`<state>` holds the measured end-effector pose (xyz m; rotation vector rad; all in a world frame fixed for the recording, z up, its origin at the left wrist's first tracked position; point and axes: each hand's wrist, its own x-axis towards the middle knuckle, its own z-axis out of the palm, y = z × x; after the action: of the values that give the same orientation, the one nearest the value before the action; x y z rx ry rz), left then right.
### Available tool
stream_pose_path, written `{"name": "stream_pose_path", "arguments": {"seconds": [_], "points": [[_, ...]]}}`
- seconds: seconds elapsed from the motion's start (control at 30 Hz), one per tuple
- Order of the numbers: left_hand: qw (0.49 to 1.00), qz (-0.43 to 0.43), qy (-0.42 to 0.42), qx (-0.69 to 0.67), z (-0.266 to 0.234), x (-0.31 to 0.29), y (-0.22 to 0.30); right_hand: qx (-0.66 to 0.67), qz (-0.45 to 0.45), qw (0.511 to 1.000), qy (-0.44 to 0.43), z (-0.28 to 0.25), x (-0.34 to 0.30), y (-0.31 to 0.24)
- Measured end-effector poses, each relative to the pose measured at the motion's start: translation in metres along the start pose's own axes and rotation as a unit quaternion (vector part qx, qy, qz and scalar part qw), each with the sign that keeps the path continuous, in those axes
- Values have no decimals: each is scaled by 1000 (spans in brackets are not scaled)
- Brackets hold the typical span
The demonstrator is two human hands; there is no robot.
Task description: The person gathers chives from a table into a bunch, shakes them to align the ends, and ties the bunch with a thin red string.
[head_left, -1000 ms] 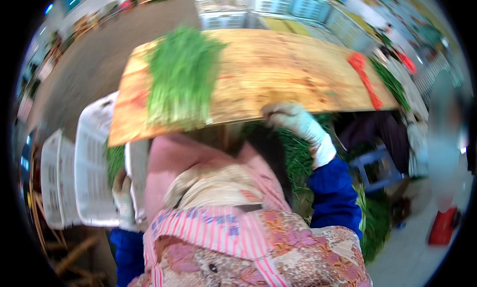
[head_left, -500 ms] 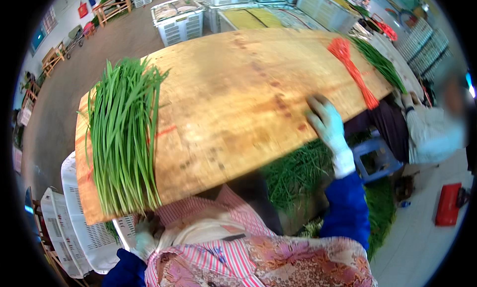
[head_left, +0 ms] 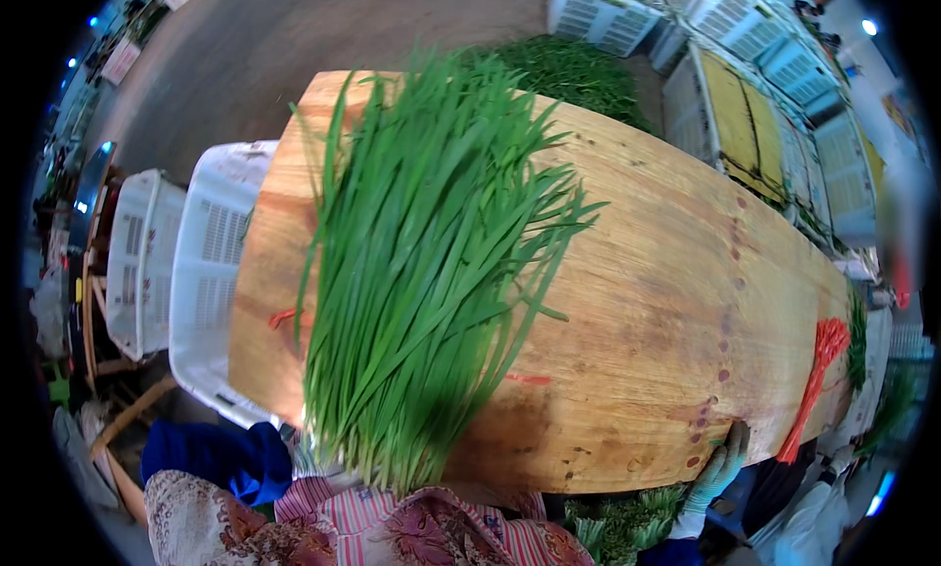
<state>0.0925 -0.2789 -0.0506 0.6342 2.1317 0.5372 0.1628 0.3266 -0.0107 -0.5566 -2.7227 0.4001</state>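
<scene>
A broad heap of garlic chives [head_left: 431, 252] lies on the left part of a wooden board [head_left: 637, 301], pale stem ends toward me and leaf tips at the far edge. My left hand [head_left: 306, 455], gloved, is low beside the stem ends at the near left corner; its fingers are hidden. Over the board's near right edge rests my right hand [head_left: 720, 473] in a pale glove with dark fingertips, fingers stretched out and holding nothing. A bundle of red ties [head_left: 816, 385] lies on the board to its right.
White plastic crates [head_left: 181, 301] stand left of the board. More greens lie on the floor beyond it [head_left: 569, 71] and below its near edge [head_left: 627, 522]. Stacked crates [head_left: 720, 105] fill the far right. A co-worker's pale sleeve [head_left: 804, 517] shows at lower right.
The view has swung left and closer to the chives, whose leaves now spread wider. My right hand now sits at the board's near edge, its fingers still outstretched.
</scene>
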Motion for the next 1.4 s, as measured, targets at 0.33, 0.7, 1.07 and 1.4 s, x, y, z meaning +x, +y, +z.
{"name": "stream_pose_path", "arguments": {"seconds": [0.33,0.7,1.07,1.4], "points": [[997,-35,67,1,6,-49,53,-38,-55,995,-75,-9,16,-24],[925,-192,231,-231,42,-107,55,313,213,885,-269,6,5,-160],[805,-368,288,-366,29,-256,-49,282,168,912,-245,78,-21,-300],[724,-386,324,-471,-38,-308,-91,311,187,898,-247,73,-24,-320]]}}
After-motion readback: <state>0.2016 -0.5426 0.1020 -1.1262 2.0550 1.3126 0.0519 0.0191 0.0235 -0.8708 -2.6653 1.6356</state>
